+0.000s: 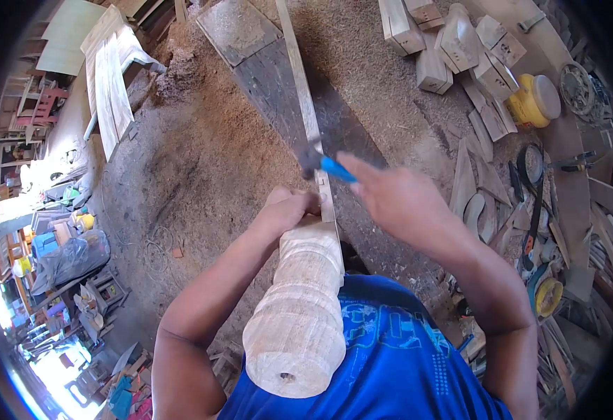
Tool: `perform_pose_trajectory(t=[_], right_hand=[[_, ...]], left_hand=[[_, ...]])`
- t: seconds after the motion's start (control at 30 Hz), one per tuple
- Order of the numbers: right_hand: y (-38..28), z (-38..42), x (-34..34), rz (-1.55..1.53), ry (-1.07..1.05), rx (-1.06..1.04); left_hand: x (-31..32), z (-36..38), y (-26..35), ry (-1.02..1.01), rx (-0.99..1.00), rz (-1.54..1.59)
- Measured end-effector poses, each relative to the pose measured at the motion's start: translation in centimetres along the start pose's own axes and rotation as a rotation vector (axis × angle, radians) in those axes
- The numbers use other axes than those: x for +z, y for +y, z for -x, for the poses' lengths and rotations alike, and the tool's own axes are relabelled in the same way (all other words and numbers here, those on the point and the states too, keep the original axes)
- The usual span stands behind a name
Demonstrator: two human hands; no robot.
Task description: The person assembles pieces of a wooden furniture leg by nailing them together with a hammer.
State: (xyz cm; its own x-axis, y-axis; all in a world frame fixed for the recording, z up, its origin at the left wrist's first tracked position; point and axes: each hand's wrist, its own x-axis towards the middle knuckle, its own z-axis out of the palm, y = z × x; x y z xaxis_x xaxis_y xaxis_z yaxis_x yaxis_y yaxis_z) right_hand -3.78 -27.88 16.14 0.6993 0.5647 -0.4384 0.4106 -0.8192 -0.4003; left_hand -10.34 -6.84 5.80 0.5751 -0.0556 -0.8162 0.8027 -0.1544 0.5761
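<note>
A pale turned wooden leg [296,308], ringed with carved bands and with a small hole in its near end, rests against my body. From its far end a long narrow wooden strip [299,84] runs away, with small cut marks on its face near the leg. My left hand [292,210] is closed at that joint, fingers against the strip; I cannot tell what is in them. My right hand [390,192] grips the blue handle of a hammer [336,169]. The hammer's blurred dark head is over the strip, just beyond my left hand.
Under the strip lies a dark worn board [271,91] on sawdust-covered ground. Shaped wooden blocks [460,42] are piled at upper right, near a yellow container [533,100]. Wood offcuts and tools lie along the right. A pale wooden piece [110,77] stands at upper left.
</note>
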Motion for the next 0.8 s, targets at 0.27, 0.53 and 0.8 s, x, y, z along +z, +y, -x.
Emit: perform_pose_trajectory(t=[0.27, 0.53, 0.8], right_hand=[[-0.7, 0.1, -2.6, -0.508, 0.844, -0.181], [-0.4, 0.4, -0.6, -0.289, 0.542, -0.152], [1.0, 0.7, 2.0, 0.144, -0.057, -0.010]], left_hand=[[0.2, 0.7, 0.5, -0.026, -0.044, 0.213], [0.6, 0.9, 1.1, -0.023, -0.135, 0.275], [0.8, 1.9, 1.7, 0.070, -0.033, 0.115]])
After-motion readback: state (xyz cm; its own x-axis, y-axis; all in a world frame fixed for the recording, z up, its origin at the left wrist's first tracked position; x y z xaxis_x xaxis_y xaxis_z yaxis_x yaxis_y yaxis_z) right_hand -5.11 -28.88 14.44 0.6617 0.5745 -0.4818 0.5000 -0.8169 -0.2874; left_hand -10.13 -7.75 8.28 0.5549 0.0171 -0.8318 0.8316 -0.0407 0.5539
